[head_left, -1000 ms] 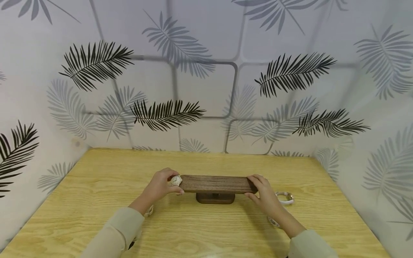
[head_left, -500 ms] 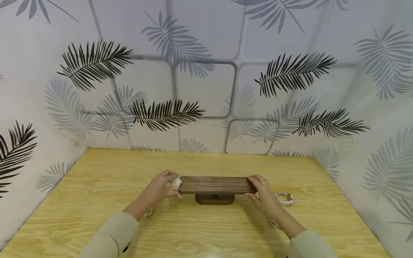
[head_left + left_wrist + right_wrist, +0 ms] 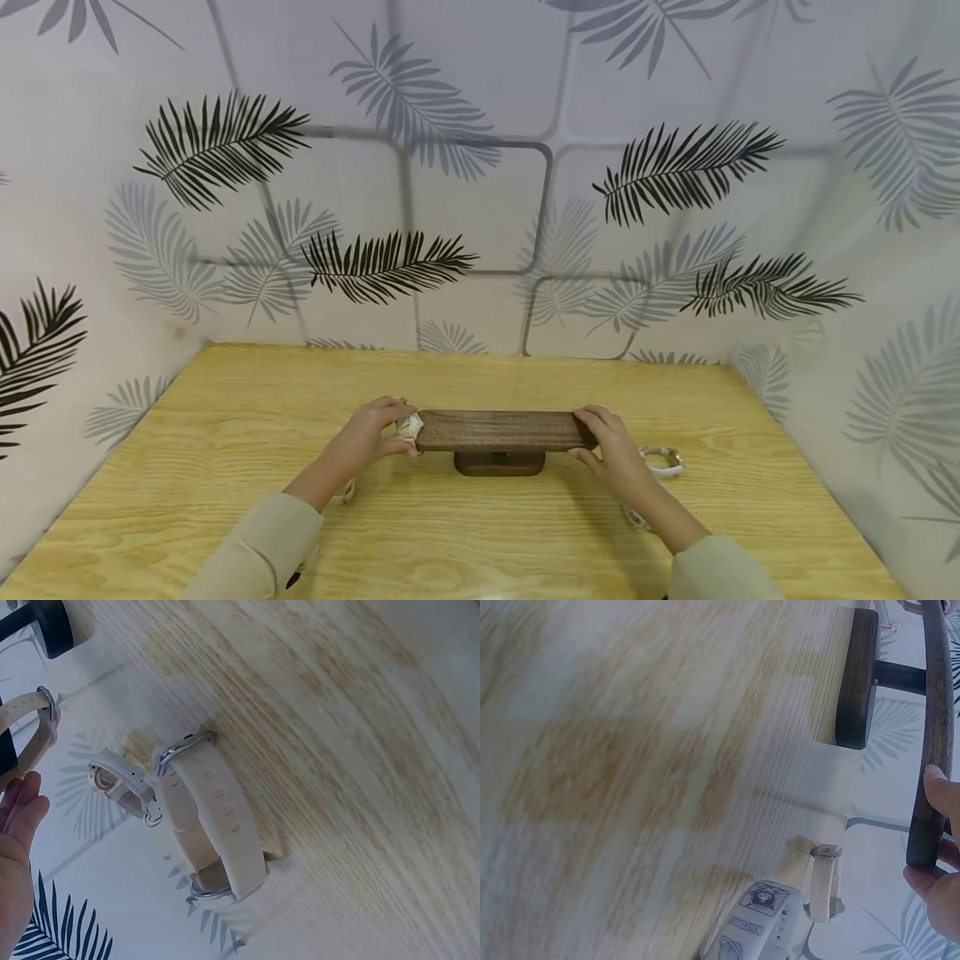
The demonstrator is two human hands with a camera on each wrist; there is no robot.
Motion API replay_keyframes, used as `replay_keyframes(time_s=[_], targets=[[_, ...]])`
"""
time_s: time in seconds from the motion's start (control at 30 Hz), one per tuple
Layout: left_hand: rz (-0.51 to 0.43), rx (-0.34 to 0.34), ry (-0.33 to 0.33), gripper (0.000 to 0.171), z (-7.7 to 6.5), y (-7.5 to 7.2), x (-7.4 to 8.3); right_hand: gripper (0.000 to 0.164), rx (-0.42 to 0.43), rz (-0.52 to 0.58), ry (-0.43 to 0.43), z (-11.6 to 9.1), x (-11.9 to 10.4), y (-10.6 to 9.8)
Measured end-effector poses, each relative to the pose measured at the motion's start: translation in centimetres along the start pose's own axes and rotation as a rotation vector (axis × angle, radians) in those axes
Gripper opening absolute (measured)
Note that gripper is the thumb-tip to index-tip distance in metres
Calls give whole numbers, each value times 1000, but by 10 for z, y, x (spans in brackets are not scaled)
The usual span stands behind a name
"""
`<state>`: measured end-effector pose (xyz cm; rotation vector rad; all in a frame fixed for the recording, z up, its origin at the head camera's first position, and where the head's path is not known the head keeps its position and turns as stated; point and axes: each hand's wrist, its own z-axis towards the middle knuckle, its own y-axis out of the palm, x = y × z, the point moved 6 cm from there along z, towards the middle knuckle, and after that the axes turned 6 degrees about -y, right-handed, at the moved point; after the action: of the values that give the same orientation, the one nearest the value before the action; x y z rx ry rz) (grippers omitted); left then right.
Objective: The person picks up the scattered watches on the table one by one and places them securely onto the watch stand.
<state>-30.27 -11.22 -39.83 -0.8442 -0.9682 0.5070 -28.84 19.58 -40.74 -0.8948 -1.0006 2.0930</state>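
A dark wooden watch stand [image 3: 495, 430] with a long crossbar stands mid-table; its base [image 3: 857, 682] shows below the bar in the right wrist view. At the bar's left end, my left hand [image 3: 369, 433] pinches a wristwatch [image 3: 409, 426] with a pale round dial, thumb below and fingers above. In the left wrist view its buckled beige strap [image 3: 46, 724] loops round the bar's dark end, with my fingertips [image 3: 30, 814] at the loop. My right hand [image 3: 611, 446] grips the bar's right end, thumb on the near side and fingers over the far side.
Right of the right hand lies a white-strapped watch [image 3: 662, 460]; another watch [image 3: 636, 517] is partly behind the right wrist. By the left forearm sits a small watch [image 3: 347, 491]. A beige-strapped watch [image 3: 240, 825] stands on its side nearby. Patterned wall covering [image 3: 480, 317] borders the table.
My left hand has shifted slightly left and down over the last second, and the watch's dial has tilted a little. The right hand and the stand stay nearly still.
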Motion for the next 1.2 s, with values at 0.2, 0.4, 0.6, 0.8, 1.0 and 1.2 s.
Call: replay_keyframes(time_s=[0.2, 0.4, 0.6, 0.8, 1.0, 1.2], targets=[[13, -5, 13, 58, 2, 2, 0, 53, -9, -8, -9, 1, -1, -2], [35, -5, 37, 60, 4, 5, 2, 52, -44, 6, -6, 1, 0, -2], [18, 42, 73, 58, 5, 5, 4, 52, -40, -5, -24, 3, 0, -2], [12, 103, 111, 56, 5, 6, 9, 51, -39, -16, -48, 4, -1, -3], [19, 134, 116, 56, 5, 8, 10, 52, -21, -16, -49, 3, 0, 0], [-54, 47, -30, 65, 7, 15, 2, 52, -3, 0, -38, 1, 1, -2]])
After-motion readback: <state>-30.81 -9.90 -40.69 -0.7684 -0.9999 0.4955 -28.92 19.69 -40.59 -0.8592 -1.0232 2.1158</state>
